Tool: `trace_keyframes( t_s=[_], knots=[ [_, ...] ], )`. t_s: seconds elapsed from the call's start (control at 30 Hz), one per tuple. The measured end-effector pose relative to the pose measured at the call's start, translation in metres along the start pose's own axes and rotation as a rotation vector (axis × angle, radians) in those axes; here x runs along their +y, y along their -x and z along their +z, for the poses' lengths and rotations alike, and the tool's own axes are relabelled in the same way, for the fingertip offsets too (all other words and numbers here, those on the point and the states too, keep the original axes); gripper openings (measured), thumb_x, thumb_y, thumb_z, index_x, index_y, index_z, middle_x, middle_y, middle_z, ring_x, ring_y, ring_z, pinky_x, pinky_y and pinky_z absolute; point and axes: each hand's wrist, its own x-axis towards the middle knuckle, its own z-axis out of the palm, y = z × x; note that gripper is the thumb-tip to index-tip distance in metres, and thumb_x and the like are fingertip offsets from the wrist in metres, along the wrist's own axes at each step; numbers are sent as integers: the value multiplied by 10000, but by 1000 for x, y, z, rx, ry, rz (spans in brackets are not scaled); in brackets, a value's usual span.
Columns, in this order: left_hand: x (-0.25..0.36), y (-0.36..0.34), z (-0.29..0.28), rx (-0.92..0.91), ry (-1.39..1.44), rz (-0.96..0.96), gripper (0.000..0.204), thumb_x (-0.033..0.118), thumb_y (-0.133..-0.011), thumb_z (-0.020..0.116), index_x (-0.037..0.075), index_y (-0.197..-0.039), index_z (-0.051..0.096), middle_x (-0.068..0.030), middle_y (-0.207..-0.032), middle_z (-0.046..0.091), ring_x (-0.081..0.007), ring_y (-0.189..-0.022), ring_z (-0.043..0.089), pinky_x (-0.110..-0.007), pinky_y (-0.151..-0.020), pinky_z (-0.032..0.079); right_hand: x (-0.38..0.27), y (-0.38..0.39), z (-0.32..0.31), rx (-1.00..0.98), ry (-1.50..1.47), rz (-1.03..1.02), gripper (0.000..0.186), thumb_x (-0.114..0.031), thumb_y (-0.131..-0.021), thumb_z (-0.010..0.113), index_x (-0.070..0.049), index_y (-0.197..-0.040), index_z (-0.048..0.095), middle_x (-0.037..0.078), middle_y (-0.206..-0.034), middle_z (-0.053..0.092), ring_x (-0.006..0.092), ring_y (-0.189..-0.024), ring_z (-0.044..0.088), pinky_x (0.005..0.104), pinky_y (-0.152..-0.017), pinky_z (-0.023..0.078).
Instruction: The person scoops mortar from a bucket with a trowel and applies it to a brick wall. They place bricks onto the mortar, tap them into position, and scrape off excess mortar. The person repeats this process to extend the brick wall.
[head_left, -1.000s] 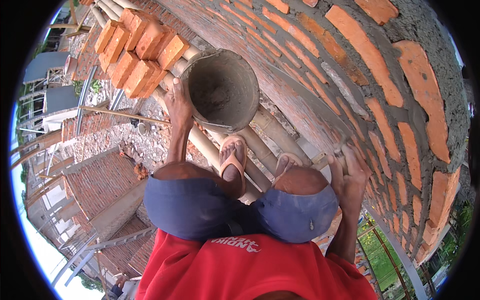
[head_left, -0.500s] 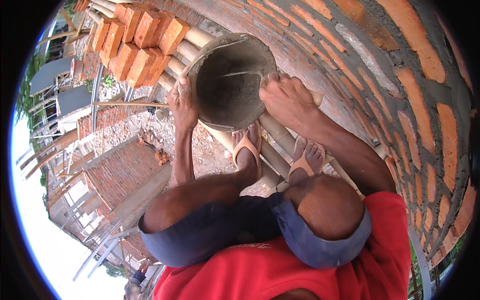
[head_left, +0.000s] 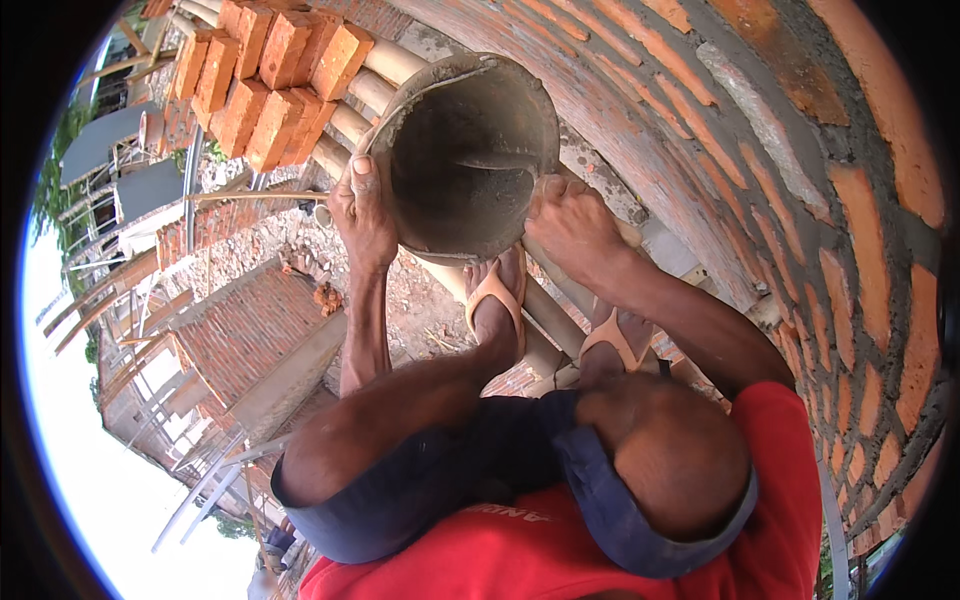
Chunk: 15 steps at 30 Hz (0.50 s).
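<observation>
A grey, mortar-smeared bucket (head_left: 465,150) is tipped so its open mouth faces me. My left hand (head_left: 362,215) grips its rim on the left side. My right hand (head_left: 575,225) holds the rim on the right, close to the brick wall (head_left: 760,110). I squat on bamboo scaffold poles (head_left: 545,320), with both sandalled feet (head_left: 497,300) just below the bucket and my knees in dark shorts lower in the picture.
A stack of loose red bricks (head_left: 270,70) rests on the poles beyond the bucket. The curved wall with fresh mortar joints runs along the right. Far below on the left lie rubble-strewn ground (head_left: 290,240), low brick walls and scaffolding.
My right hand came off the wall and took hold of the bucket's right rim. With both hands on it, the bucket has come closer and tipped toward me.
</observation>
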Motion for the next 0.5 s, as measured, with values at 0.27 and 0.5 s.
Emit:
trace_keyframes(
  t_s=[0.27, 0.5],
  knots=[
    [3, 0, 5, 61, -13, 70, 560, 470, -1115, 497, -39, -1272, 671, -39, -1027, 733, -71, -870, 622, -227, -780, 509, 3, 1, 0, 121, -34, 1, 164, -99, -754, 733, -13, -884, 784, 159, -841, 717, 224, -734, 739, 316, -557, 584],
    [5, 1, 6, 51, 21, 41, 562, 448, -1117, 506, -62, -1288, 671, -36, -1042, 718, -86, -912, 603, -244, -825, 484, -3, -12, -22, 293, -83, 182, 234, -114, -774, 728, 62, -924, 766, 153, -869, 727, 229, -731, 733, 341, -564, 583]
  ],
)
